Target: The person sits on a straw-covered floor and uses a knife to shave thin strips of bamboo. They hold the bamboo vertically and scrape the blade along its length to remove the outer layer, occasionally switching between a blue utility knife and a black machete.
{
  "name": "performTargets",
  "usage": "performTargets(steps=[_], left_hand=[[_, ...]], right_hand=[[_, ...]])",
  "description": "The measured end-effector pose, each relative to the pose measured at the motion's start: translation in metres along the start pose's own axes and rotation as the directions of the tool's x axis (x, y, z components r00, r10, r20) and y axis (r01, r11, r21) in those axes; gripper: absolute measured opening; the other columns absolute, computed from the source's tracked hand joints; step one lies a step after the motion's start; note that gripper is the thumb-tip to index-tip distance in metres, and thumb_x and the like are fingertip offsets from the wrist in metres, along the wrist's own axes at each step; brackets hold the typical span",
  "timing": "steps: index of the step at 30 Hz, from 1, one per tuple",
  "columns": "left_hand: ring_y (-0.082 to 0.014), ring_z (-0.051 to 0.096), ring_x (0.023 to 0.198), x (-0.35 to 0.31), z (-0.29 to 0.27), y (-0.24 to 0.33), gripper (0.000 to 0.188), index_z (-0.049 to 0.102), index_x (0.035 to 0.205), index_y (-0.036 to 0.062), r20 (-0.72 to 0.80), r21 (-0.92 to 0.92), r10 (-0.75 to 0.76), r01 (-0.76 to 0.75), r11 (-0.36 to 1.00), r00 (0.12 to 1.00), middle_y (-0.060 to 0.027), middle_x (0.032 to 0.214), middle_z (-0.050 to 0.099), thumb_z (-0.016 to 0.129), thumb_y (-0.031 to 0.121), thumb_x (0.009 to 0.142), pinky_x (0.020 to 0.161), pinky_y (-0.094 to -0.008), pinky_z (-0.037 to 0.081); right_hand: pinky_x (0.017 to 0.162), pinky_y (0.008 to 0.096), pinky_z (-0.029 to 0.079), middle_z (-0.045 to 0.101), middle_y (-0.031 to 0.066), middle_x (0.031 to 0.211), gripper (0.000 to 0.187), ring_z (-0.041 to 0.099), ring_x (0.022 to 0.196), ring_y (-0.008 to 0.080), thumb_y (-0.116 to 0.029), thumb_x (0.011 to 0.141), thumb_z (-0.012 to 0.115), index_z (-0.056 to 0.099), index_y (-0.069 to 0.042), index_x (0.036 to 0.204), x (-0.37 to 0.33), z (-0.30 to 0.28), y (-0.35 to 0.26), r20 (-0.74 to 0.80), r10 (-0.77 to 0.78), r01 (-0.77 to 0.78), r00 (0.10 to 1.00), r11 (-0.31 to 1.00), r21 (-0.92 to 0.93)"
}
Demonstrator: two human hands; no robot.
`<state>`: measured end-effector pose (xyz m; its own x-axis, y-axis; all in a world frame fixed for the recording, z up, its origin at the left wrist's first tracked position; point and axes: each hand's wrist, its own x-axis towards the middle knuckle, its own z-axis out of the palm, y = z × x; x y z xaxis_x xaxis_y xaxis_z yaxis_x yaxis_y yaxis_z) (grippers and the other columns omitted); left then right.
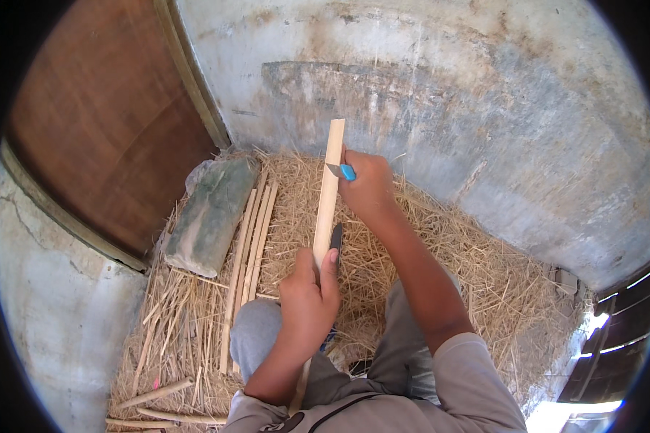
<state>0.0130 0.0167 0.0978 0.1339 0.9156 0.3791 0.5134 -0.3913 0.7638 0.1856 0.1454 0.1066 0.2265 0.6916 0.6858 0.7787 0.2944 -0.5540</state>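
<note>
My left hand is closed around a pale wooden strip, possibly split bamboo, with the thumb along its right side. The strip slants upward and away from me. In my right hand is a blue-handled utility knife, fingers wrapped round it. Its blade lies across the strip near the far end, apparently touching it. A dark, pointed, blade-like piece shows beside my left thumb; I cannot tell whether that hand holds it too. Below the left wrist, a pale length shows between my legs.
Several long pale strips lie left of my knees, beside a greenish wrapped block. Straw and shavings cover the floor. A stained wall rises ahead, a brown door panel stands left, and short sticks lie lower left.
</note>
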Motion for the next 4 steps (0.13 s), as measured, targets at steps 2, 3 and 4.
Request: performTargets(steps=[2,3,4], left_hand=[[-0.0130,0.047,0.044,-0.0005,0.0009,-0.0011,0.026,0.054,0.087,0.0025,-0.017,0.017,0.004,-0.003,1.000,1.000,-0.0090,0.054,0.052,0.062,0.022,0.102,0.043,-0.0321,0.034],[-0.0144,0.049,0.044,0.0001,0.0000,-0.0009,0.026,0.054,0.088,0.0023,-0.020,0.005,-0.007,0.007,1.000,1.000,-0.0090,0.054,0.052,0.062,0.022,0.102,0.044,-0.0327,0.035],[-0.0159,0.050,0.044,0.0006,-0.0011,-0.0002,0.026,0.054,0.088,0.0021,-0.024,-0.006,-0.018,0.018,1.000,1.000,-0.0089,0.054,0.053,0.063,0.023,0.102,0.044,-0.0332,0.037]], right_hand=[[0.051,0.0435,0.049,0.060,0.0141,0.056,0.033,0.061,0.050,0.0361,-0.033,0.091,0.072,0.068,-0.006,0.072,0.0026,0.0036,-0.0031,-0.036,0.012,-0.015,0.999,0.996,-0.086],[0.051,0.0434,0.049,0.060,0.0141,0.056,0.034,0.062,0.050,0.0352,-0.034,0.092,0.072,0.069,-0.006,0.072,0.0039,0.0062,-0.0052,-0.066,0.013,-0.020,0.998,0.994,-0.105],[0.051,0.0433,0.049,0.061,0.0141,0.056,0.036,0.063,0.050,0.0344,-0.036,0.092,0.071,0.070,-0.007,0.072,0.0045,0.0095,-0.0073,-0.097,0.013,-0.025,0.995,0.992,-0.123]])
